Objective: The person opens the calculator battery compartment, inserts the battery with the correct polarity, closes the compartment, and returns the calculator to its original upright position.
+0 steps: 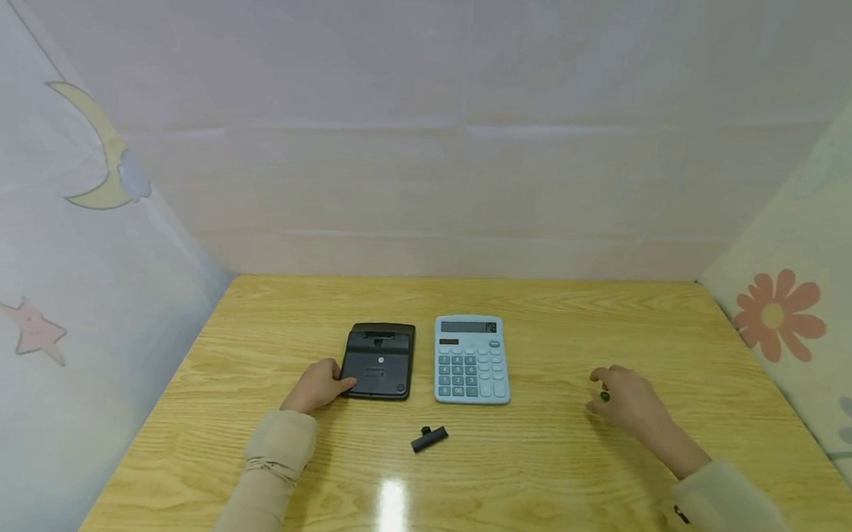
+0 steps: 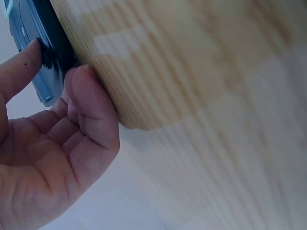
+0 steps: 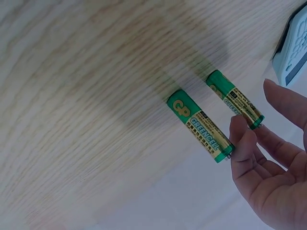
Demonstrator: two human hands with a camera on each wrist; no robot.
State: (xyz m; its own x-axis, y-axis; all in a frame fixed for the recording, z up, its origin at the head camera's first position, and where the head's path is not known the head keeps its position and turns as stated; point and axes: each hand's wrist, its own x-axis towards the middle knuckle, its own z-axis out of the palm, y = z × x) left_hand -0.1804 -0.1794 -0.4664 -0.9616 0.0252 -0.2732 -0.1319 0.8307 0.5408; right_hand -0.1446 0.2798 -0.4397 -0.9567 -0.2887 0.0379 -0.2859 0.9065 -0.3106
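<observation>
A black calculator [image 1: 362, 381] lies face down, with a recess near its far edge. My left hand [image 1: 316, 386] grips its near left side. In the left wrist view, the left hand's thumb [image 2: 24, 67] presses the casing while the curled fingers sit against its edge. On the right of the table, my right hand [image 1: 630, 399] hovers at two green-and-gold batteries, a nearer one [image 3: 201, 125] and a farther one [image 3: 235, 99]. Its fingertips are by the battery ends, thumb held apart; whether they touch cannot be told.
A light blue calculator [image 1: 473, 361] lies face up beside the black one, digits on its display. Closer to me is a small black cover [image 1: 429, 439] with a tab. The wooden table [image 1: 530, 480] meets fabric walls at the back and sides.
</observation>
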